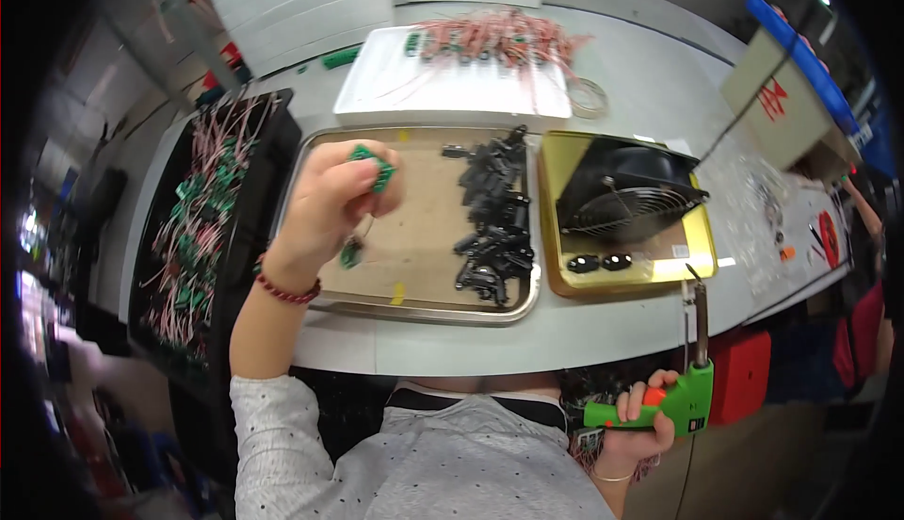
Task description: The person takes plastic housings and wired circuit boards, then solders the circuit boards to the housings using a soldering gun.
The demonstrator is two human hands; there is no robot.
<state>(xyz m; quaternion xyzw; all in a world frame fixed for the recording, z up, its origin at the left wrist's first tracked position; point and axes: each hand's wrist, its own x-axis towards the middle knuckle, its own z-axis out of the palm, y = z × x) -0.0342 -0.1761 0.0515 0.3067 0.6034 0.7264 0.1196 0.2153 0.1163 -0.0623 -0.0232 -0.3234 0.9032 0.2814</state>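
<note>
Left of centre, our left hand pinches a small green circuit board, probably light, stiff, fragile: best held edgewise. Lower right, our right hand wraps a green plastic soldering gun.

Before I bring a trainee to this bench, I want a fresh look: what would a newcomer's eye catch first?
Probably the bright green soldering tool at lower right, gripped in the right hand, tip up. Next comes the left hand, holding a small green circuit board over the metal tray. Then the tangle of pink-wired green boards in the black bin at left.
</note>
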